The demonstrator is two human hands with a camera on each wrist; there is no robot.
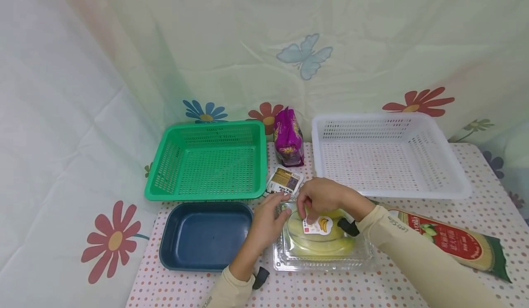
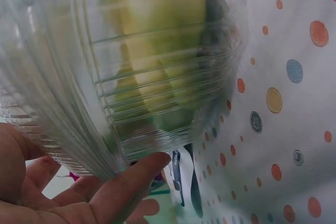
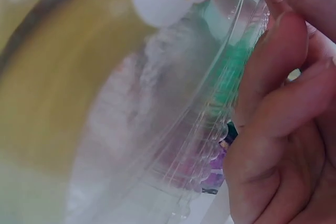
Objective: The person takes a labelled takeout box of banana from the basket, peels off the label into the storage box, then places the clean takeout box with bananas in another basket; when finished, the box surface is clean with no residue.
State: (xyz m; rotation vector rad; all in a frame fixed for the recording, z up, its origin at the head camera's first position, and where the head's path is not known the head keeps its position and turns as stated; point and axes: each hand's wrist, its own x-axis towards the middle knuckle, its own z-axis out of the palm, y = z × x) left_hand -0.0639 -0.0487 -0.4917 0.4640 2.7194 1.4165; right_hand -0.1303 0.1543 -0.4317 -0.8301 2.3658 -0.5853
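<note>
A clear plastic clamshell container (image 1: 285,262) with yellow-green bananas (image 1: 322,246) inside lies on the table, a banana label (image 1: 320,225) on its lid. At its left side is my left hand (image 1: 266,221), one long finger reaching along the container's ribbed wall (image 2: 157,108) in the left wrist view. From above, my right hand (image 1: 320,198) comes over the lid with curled fingers beside the label. The right wrist view has those fingers (image 3: 270,114) bent at the lid's ribbed edge (image 3: 210,124). Just behind the hands lies a small white-edged packet (image 1: 285,179).
A green basket (image 1: 264,161) and a blue tray (image 1: 163,239) stand on the left. At the back are a purple bag (image 1: 289,136) and a white basket (image 1: 463,179). A spaghetti pack (image 1: 458,239) lies right, partly behind my right forearm. The table has a dotted cloth (image 1: 297,294).
</note>
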